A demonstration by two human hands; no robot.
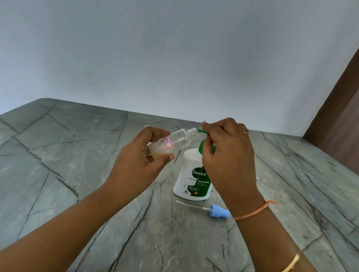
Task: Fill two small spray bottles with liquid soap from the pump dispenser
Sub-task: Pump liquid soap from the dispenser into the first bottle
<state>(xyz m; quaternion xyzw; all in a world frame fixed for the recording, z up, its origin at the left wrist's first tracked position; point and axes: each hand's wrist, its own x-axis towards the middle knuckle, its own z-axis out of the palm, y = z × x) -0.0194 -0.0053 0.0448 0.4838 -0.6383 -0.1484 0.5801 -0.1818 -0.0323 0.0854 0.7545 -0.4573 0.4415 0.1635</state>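
Gold bangle on right forearm, nearest the lens; orange thread at the wrist just beyond. Farther in, right hand curled over green pump head of pump dispenser, fingers wrapped on it, ring on one finger. Dispenser upright on grey marbled table, mid-scene, white body, green Dettol label. To its left, left hand gripping spray bottle by the base, thumb and fingers round it. Bottle off the table, tilted, open neck pointing up and right, at the pump nozzle under right-hand fingertips; exact contact hidden. Clear body, red-bordered label, pale yellowish liquid pooled at low end. Blue spray cap with white dip tube lying on table just near of dispenser, tube pointing left. Plain wall far; brown panel far right.
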